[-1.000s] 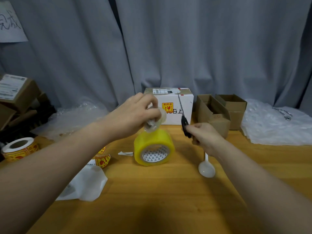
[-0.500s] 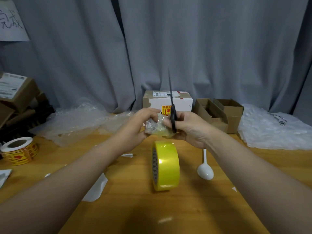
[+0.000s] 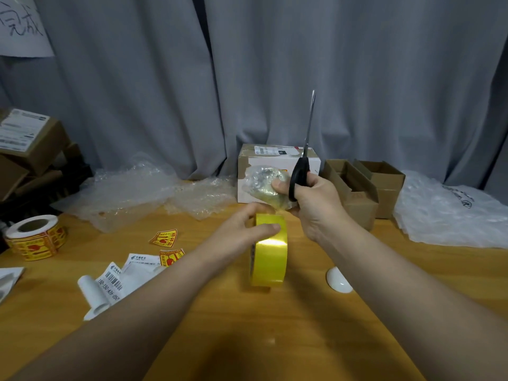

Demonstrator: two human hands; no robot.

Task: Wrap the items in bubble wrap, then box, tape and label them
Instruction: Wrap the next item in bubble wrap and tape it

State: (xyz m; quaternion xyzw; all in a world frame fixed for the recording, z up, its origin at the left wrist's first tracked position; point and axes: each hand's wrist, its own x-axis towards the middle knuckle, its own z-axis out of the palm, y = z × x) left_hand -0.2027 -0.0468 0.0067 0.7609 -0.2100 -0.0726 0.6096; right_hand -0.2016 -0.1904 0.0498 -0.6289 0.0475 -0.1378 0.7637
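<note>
A yellow tape roll stands on edge in the middle of the wooden table. My left hand grips its top, thumb on the outer band. My right hand holds a small item wrapped in bubble wrap with thumb and fingers, and also black-handled scissors whose shut blades point straight up. A sealed white and brown box stands behind the hands. Open brown cartons sit to its right.
Loose bubble wrap lies at the back left, a white plastic sheet at the right. A white spoon lies beside the tape. A roll of fragile stickers, loose stickers and shipping labels lie left. Stacked cartons stand far left.
My left hand let go of the wrapped item and dropped onto the tape roll. The right hand now holds the wrapped item alone together with the scissors, shifted right.
</note>
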